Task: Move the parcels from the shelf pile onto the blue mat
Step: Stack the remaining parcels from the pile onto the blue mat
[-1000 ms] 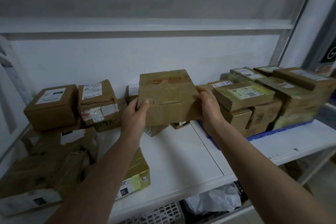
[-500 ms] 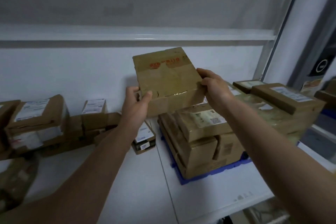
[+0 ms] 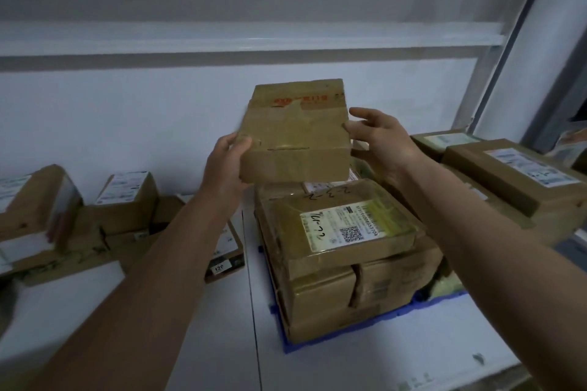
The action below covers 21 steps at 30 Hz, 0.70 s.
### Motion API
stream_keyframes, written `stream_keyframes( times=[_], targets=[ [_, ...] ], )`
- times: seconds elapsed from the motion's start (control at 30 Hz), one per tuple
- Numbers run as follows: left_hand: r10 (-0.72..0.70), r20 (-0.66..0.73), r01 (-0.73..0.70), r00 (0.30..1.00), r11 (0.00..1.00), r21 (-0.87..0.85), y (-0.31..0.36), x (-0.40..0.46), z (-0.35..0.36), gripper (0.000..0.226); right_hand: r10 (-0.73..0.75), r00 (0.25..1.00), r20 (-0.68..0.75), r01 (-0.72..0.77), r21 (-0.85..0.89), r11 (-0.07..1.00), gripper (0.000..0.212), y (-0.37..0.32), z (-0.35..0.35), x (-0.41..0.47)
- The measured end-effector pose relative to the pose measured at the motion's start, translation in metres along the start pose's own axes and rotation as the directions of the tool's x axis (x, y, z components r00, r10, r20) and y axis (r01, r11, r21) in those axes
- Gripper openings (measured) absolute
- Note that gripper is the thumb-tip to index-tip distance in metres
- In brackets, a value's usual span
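A brown taped cardboard parcel (image 3: 295,130) with red print hangs above the stack of parcels (image 3: 346,251) on the blue mat (image 3: 384,316). My left hand (image 3: 227,159) grips its lower left corner, thumb on the front face. My right hand (image 3: 379,136) holds its right edge, with the fingers partly spread. The parcel sits just over the rear of the stack; whether it touches the boxes below is unclear. The shelf pile (image 3: 73,216) of labelled parcels lies to the left.
More long parcels (image 3: 514,178) are stacked on the right of the mat. A small flat box (image 3: 227,251) lies beside the mat's left edge. The white shelf (image 3: 203,333) has a back wall and a metal upright (image 3: 495,51) at the right.
Both hands carried the parcel from the left pile rightward, over the stack on the blue mat. The view swung right with it. My right hand's fingers have loosened.
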<state>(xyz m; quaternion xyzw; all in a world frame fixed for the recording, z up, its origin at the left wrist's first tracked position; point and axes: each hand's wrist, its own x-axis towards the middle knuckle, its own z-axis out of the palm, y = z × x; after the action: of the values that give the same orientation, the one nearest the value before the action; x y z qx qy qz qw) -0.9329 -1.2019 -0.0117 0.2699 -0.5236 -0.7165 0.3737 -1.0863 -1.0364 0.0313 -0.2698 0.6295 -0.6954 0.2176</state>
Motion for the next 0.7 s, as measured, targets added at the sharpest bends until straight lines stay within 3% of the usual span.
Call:
stream_keyframes(
  times=[0.23,0.33,0.4,0.5,0.53,0.6,0.7],
  targets=[
    [-0.062,0.116,0.063,0.991,0.998,-0.004,0.008,0.051,-0.012,0.022,0.087,0.996,0.029,-0.086,-0.021,0.996,0.102,0.0,-0.007,0.04],
    [-0.126,0.135,0.126,0.983,0.992,0.009,0.007,0.073,-0.019,0.025,0.128,0.99,0.064,-0.128,-0.007,0.992,0.115,0.0,-0.011,0.058],
    [-0.158,0.124,0.158,0.98,0.987,0.011,0.006,0.083,-0.021,0.024,0.175,0.982,0.065,-0.173,-0.03,0.984,0.097,0.003,-0.009,0.067],
    [-0.181,0.078,0.18,0.98,0.983,0.021,0.0,0.097,-0.021,0.03,0.252,0.968,-0.007,-0.252,-0.092,0.963,0.037,0.008,-0.003,0.07],
    [-0.17,0.06,0.169,0.984,0.985,0.019,-0.002,0.099,-0.018,0.036,0.276,0.96,-0.039,-0.278,-0.088,0.956,0.026,0.01,-0.002,0.071],
    [-0.115,0.012,0.114,0.993,0.993,0.009,-0.007,0.101,-0.009,0.047,0.313,0.945,-0.096,-0.316,-0.024,0.948,0.017,0.012,-0.001,0.072],
    [-0.097,0.022,0.098,0.995,0.991,-0.088,-0.019,0.094,0.009,0.044,0.357,0.92,-0.159,-0.348,0.087,0.934,0.014,0.016,-0.004,0.076]
  ],
)
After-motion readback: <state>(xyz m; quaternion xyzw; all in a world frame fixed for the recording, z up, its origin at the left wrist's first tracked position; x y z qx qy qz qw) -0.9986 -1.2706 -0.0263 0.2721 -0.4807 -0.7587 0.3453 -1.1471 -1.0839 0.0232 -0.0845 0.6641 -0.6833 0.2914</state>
